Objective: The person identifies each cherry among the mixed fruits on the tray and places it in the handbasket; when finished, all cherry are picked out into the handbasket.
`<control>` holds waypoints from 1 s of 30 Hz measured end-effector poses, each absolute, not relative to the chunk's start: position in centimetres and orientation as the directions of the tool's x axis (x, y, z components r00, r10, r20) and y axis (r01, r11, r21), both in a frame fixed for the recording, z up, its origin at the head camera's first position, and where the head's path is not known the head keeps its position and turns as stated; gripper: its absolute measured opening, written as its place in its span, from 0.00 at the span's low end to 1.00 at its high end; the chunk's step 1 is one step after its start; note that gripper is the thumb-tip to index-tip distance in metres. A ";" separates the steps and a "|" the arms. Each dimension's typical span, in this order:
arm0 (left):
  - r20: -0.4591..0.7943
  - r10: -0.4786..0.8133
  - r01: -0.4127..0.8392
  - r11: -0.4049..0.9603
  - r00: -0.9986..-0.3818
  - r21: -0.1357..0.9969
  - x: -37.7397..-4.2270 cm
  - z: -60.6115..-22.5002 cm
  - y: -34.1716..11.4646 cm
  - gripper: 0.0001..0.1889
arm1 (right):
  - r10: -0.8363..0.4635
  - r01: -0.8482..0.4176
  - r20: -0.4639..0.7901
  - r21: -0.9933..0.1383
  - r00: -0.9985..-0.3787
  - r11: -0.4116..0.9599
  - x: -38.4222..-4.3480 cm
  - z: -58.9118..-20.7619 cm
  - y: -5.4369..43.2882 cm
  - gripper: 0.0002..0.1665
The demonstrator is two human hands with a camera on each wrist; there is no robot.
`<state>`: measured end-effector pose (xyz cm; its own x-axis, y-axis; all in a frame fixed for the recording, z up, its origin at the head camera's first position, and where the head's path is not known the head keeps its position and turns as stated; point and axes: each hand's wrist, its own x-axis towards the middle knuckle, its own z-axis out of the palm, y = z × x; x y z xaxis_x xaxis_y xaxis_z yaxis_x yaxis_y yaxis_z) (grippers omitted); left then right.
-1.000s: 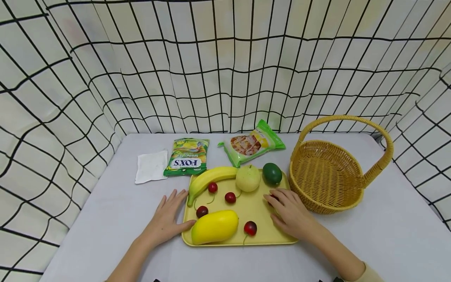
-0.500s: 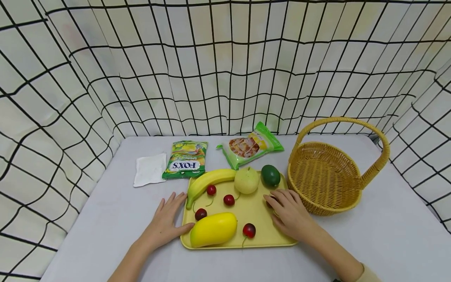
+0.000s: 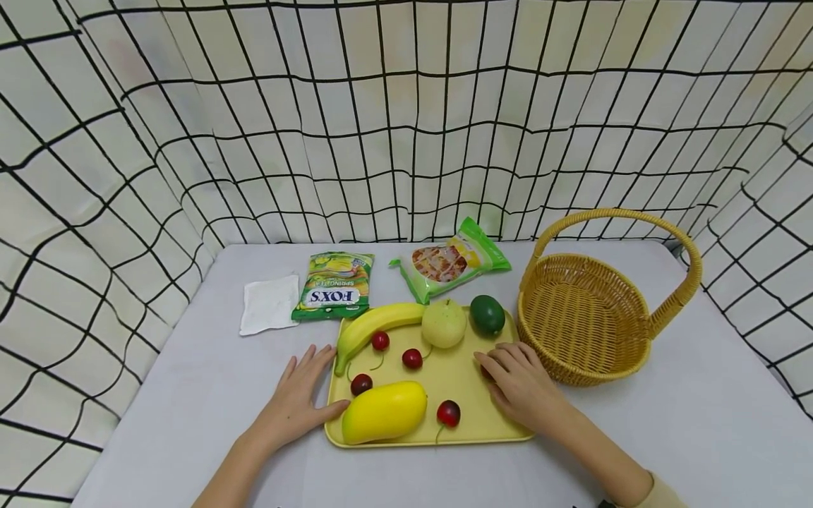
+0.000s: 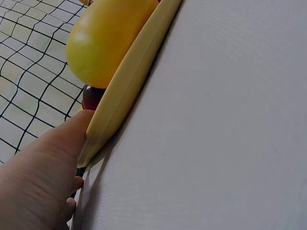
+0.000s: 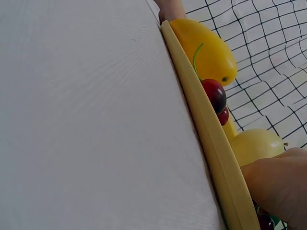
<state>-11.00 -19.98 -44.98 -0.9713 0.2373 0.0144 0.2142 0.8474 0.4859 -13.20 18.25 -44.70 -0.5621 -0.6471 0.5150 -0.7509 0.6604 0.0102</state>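
In the head view a yellow tray (image 3: 457,427) lies on the white table. My left hand (image 3: 295,398) rests at its left edge, fingers spread, thumb over the rim beside a yellow mango (image 3: 384,413). My right hand (image 3: 521,384) lies over the tray's right side with loosely bent fingers; a dark cherry (image 5: 266,223) shows under it in the right wrist view, mostly hidden. The tray also bears a banana (image 3: 377,323), a pale green pear (image 3: 444,324), a dark green avocado-like fruit (image 3: 487,315) and several cherries, one red-black (image 3: 448,413) near the front.
A wicker basket (image 3: 584,314) with a tall handle stands right of the tray. Behind the tray lie a FOX'S candy bag (image 3: 335,286) and a green-white snack bag (image 3: 447,262). A white square packet (image 3: 269,305) is at the left. Grid-patterned cloth (image 3: 406,127) walls the table.
The head view has shifted slightly. Both hands keep their places at the tray, and the fruit has not moved.
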 end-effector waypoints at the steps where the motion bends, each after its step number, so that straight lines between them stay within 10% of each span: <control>1: 0.016 0.239 0.217 0.848 -0.971 0.484 -11.0 -45.0 -20.0 0.48 | -0.648 -0.753 0.516 0.008 -0.560 0.658 -13.2 -44.7 18.2 0.21; 30: 0.009 0.251 0.223 0.841 -0.968 0.493 -10.9 -44.6 -20.0 0.48 | -0.691 -0.779 0.483 0.030 -0.538 0.627 -12.2 -42.0 17.6 0.26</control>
<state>-10.89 -20.00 -44.63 -0.9678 0.2515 0.0090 0.2232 0.8411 0.4928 -12.16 17.64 -41.96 -0.5378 -0.6913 0.4825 -0.7787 0.6266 0.0298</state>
